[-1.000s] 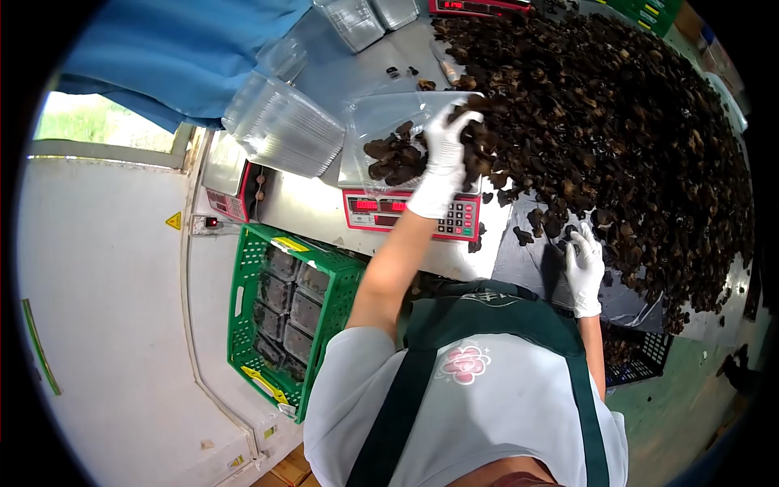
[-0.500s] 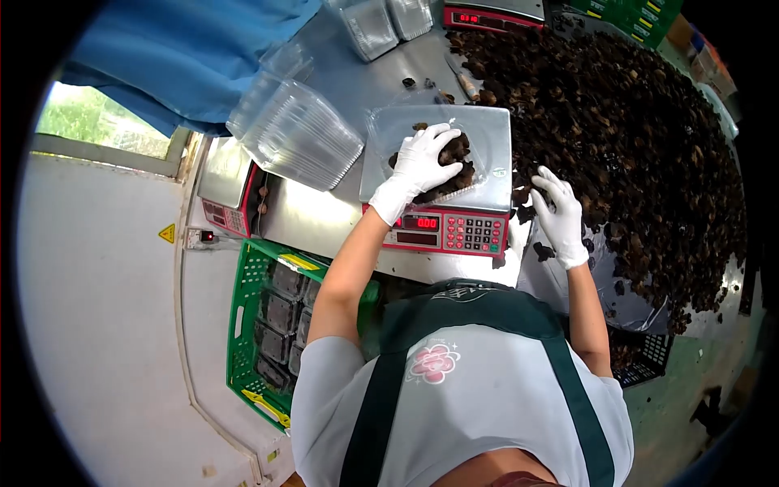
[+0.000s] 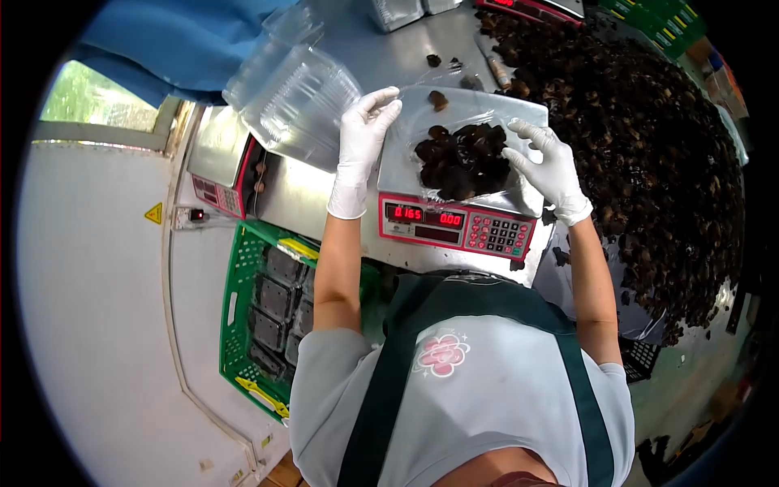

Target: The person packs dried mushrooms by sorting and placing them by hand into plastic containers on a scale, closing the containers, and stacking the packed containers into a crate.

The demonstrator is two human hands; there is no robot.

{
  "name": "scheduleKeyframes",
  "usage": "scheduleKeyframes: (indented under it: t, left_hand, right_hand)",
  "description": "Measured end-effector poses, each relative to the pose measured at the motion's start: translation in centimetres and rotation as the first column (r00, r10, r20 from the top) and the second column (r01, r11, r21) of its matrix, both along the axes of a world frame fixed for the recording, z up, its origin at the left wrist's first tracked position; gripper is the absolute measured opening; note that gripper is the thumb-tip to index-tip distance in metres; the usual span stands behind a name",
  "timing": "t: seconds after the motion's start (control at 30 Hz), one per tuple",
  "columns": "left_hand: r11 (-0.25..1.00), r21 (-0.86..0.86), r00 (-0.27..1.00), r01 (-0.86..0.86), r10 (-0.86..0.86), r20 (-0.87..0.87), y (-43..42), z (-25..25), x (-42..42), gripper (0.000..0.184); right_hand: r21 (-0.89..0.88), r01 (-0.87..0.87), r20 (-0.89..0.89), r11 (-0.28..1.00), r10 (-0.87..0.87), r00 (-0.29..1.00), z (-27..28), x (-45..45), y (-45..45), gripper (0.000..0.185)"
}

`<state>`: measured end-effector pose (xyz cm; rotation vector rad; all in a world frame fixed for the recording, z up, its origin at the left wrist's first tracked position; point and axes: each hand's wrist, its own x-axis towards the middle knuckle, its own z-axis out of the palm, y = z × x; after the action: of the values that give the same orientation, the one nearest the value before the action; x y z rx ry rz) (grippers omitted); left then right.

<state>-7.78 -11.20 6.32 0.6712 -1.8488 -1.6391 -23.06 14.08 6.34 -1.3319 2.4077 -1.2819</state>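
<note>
A heap of dark wood ear mushrooms [image 3: 462, 162] lies in a clear plastic container on the red-fronted scale [image 3: 454, 226], whose left display reads 0.165. My left hand [image 3: 363, 146], in a white glove, is raised at the scale's left edge, fingers bent and slightly apart, with nothing visible in them. To the right of the heap is my right hand [image 3: 548, 169], also gloved, its thumb and fingers apart beside the container's edge. Whether it touches the plastic is unclear. A loose mushroom piece [image 3: 438, 101] sits behind the heap on the scale's plate.
A large pile of mushrooms [image 3: 641, 154] covers the right side. Nested clear containers [image 3: 300, 101] stand at the left, near another scale [image 3: 217, 162]. Below them, a green crate [image 3: 235, 304] holds filled containers. A knife-like tool [image 3: 495, 69] lies behind my scale.
My left hand has lifted off the mushrooms and moved left, exposing the heap. My right hand has moved up toward the container. The camera view has shifted slightly.
</note>
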Motion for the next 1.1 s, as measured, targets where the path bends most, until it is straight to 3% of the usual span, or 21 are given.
scheduleKeyframes:
  t: [0.13,0.2,0.37,0.43,0.5,0.57,0.6,0.67,0.73,0.8,0.83,0.9,1.1]
  left_hand:
    - [0.984,0.168,0.998,-0.063,0.060,0.025,-0.4,-1.4,1.3,0.025]
    - [0.987,0.147,0.997,-0.071,0.067,0.036,-0.3,-1.7,1.5,0.025]
    - [0.986,0.145,0.995,-0.082,0.073,0.061,-0.1,-1.6,1.4,0.025]
    - [0.985,0.149,0.995,-0.084,0.076,0.060,0.2,-1.4,1.3,0.026]
    - [0.985,0.152,0.996,-0.080,0.073,0.057,0.1,-1.7,1.1,0.027]
    - [0.992,0.034,0.977,-0.121,0.113,0.179,-0.5,-2.9,0.7,0.032]
    - [0.993,0.033,0.979,-0.115,0.108,0.172,-0.4,-3.0,0.5,0.032]
    - [0.981,0.089,0.972,-0.173,0.156,0.178,-0.1,-3.0,0.1,0.053]
    - [0.973,0.161,0.977,-0.163,0.136,0.165,-0.1,-3.5,-0.6,0.057]
    - [0.943,0.318,0.985,-0.096,0.043,0.169,-0.4,-3.7,-1.1,0.062]
    - [0.943,0.317,0.985,-0.096,0.044,0.165,-0.5,-3.7,-1.2,0.062]
    - [0.875,0.478,0.997,-0.078,0.074,0.028,-0.4,-3.3,-1.6,0.055]
    - [0.898,0.440,0.989,0.012,0.054,-0.138,1.0,-1.2,-1.0,0.058]
  right_hand:
    - [0.070,-0.082,-0.054,0.994,0.085,0.995,0.5,0.8,-1.1,0.042]
    - [0.124,-0.121,-0.169,0.985,0.141,0.975,0.5,1.2,-1.8,0.041]
    - [0.160,-0.135,-0.229,0.978,0.170,0.959,-0.5,1.5,-2.7,0.034]
    - [0.151,-0.103,-0.027,0.983,0.108,0.994,0.0,1.9,-2.6,0.030]
    - [0.116,-0.091,-0.020,0.989,0.094,0.995,-0.7,1.8,-2.6,0.028]
    - [-0.002,-0.177,-0.094,0.984,0.176,0.980,-1.1,1.6,-2.6,0.031]
    - [0.091,-0.165,-0.063,0.982,0.171,0.983,-0.6,1.8,-2.3,0.036]
    - [0.087,-0.166,-0.059,0.982,0.171,0.983,-0.6,1.6,-1.6,0.047]
    - [0.047,-0.172,0.027,0.984,0.171,0.985,0.1,1.4,-1.0,0.053]
    - [0.003,-0.085,0.026,0.996,0.085,0.996,-0.2,0.8,-0.1,0.047]
    - [0.005,-0.038,0.034,0.999,0.038,0.999,-0.2,0.5,0.2,0.044]
    - [-0.043,0.028,0.032,0.999,-0.027,0.999,-0.4,-0.2,1.0,0.040]
    - [0.095,0.222,0.213,0.970,-0.238,0.948,-1.7,-1.8,4.2,0.034]
